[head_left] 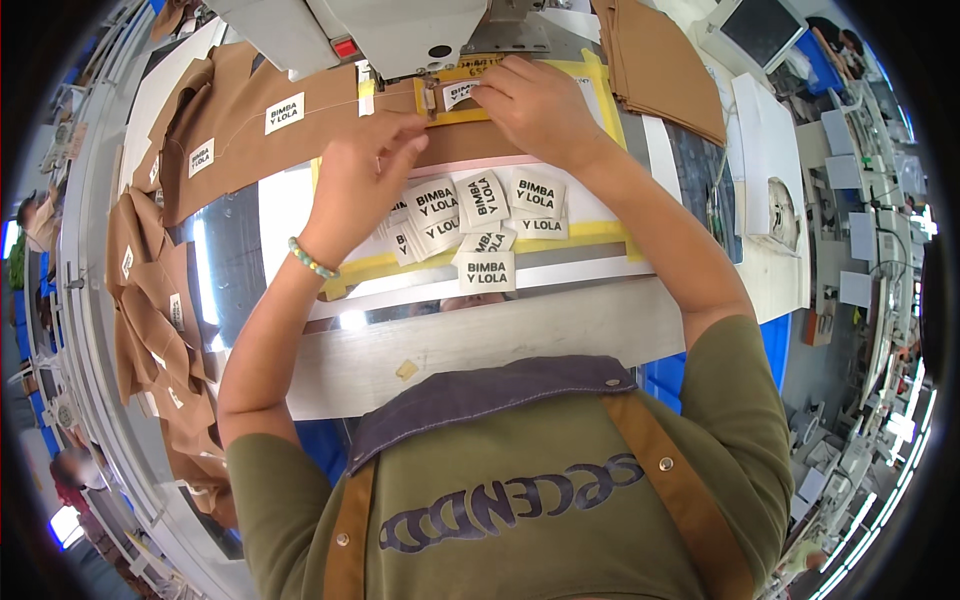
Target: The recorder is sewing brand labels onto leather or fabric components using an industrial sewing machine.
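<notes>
My right hand (540, 112) reaches in at the upper middle, thumb and fingers closed on the edge of a white fabric label (459, 94) with dark lettering. That label lies within a yellow-edged frame (468, 117) under the sewing machine head (385, 35). My left hand (365, 168) is just left of the frame, over brown fabric (340, 95). Its fingers are bent, thumb and forefinger slightly apart, with nothing visible between them. Nearer to me, several loose white labels (487, 272) lie in an overlapping pile on the yellow-taped work surface.
Brown fabric pieces (150, 290) bearing white labels hang in folds down the left side. More brown pieces (660, 70) are stacked at the upper right. A monitor (755, 32) stands beyond them. The pale table edge (480, 335) runs before my body.
</notes>
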Action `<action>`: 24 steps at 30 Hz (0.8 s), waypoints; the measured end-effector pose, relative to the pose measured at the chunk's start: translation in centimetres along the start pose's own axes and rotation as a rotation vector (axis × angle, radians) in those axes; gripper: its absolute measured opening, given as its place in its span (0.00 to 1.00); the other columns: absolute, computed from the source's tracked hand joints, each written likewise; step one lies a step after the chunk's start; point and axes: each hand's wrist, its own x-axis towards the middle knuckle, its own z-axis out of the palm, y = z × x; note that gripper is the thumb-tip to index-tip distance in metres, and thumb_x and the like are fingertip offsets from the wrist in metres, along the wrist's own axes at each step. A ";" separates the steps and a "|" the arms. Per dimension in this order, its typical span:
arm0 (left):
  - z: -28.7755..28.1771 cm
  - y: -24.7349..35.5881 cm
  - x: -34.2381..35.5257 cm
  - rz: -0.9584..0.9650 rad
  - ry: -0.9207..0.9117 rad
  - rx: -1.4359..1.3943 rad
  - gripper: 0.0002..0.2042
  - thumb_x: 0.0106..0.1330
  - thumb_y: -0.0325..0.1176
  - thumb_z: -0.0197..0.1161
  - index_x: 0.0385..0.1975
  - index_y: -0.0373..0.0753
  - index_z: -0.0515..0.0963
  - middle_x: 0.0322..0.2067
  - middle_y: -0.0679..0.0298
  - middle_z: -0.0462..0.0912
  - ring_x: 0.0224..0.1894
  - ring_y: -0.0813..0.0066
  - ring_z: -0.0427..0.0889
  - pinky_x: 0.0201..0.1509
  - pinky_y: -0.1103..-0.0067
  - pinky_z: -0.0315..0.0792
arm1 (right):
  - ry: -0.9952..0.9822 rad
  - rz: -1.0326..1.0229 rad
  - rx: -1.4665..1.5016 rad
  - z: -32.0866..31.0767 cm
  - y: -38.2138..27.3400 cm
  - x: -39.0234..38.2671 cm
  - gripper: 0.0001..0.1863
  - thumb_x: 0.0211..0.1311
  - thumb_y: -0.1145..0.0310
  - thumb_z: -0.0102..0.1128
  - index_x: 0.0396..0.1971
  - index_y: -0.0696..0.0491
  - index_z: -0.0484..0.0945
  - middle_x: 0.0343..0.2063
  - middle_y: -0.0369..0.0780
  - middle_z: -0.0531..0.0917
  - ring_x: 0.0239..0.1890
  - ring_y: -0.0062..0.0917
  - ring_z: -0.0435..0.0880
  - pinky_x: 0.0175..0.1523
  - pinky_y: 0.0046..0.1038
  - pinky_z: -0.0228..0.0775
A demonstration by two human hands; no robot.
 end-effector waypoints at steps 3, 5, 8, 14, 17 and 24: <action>0.6 -0.4 0.4 0.429 0.069 0.316 0.22 0.72 0.30 0.69 0.65 0.33 0.80 0.57 0.58 0.89 0.53 0.60 0.86 0.57 0.71 0.80 | -0.051 -0.002 -0.012 0.9 -0.1 -0.3 0.05 0.52 0.71 0.68 0.31 0.51 0.86 0.34 0.32 0.84 0.43 0.26 0.84 0.44 0.29 0.80; 1.3 -0.7 0.8 0.568 0.083 0.410 0.23 0.71 0.35 0.70 0.64 0.32 0.80 0.64 0.53 0.83 0.67 0.50 0.77 0.72 0.60 0.74 | -0.074 -0.006 -0.004 1.1 -0.4 -0.4 0.07 0.53 0.71 0.67 0.33 0.52 0.87 0.36 0.33 0.85 0.42 0.27 0.85 0.44 0.30 0.81; 2.1 -1.1 1.1 0.531 0.045 0.509 0.28 0.72 0.36 0.70 0.70 0.34 0.76 0.72 0.54 0.77 0.74 0.46 0.70 0.76 0.60 0.69 | -0.094 0.011 -0.008 1.0 -0.5 -0.4 0.08 0.54 0.71 0.67 0.35 0.52 0.88 0.37 0.32 0.85 0.44 0.27 0.85 0.46 0.30 0.82; 2.2 -2.3 1.8 0.480 -0.018 0.531 0.29 0.74 0.41 0.69 0.72 0.35 0.74 0.73 0.56 0.75 0.77 0.47 0.67 0.80 0.59 0.65 | -0.280 0.012 0.064 -0.2 0.4 -0.7 0.12 0.59 0.71 0.68 0.44 0.54 0.88 0.47 0.35 0.88 0.54 0.31 0.85 0.56 0.32 0.82; 2.1 -3.1 2.0 0.499 0.024 0.446 0.27 0.74 0.42 0.69 0.68 0.35 0.79 0.68 0.56 0.80 0.75 0.49 0.69 0.79 0.59 0.65 | -0.319 0.051 0.146 -1.5 0.4 -1.7 0.13 0.65 0.70 0.68 0.47 0.56 0.88 0.54 0.37 0.88 0.60 0.32 0.83 0.61 0.34 0.80; 1.3 -3.9 3.4 0.476 -0.027 0.339 0.23 0.73 0.34 0.68 0.66 0.33 0.80 0.70 0.59 0.78 0.76 0.52 0.68 0.80 0.62 0.64 | -0.381 0.139 0.098 -1.3 0.0 -1.6 0.17 0.70 0.70 0.66 0.55 0.57 0.86 0.61 0.38 0.85 0.66 0.34 0.80 0.66 0.36 0.78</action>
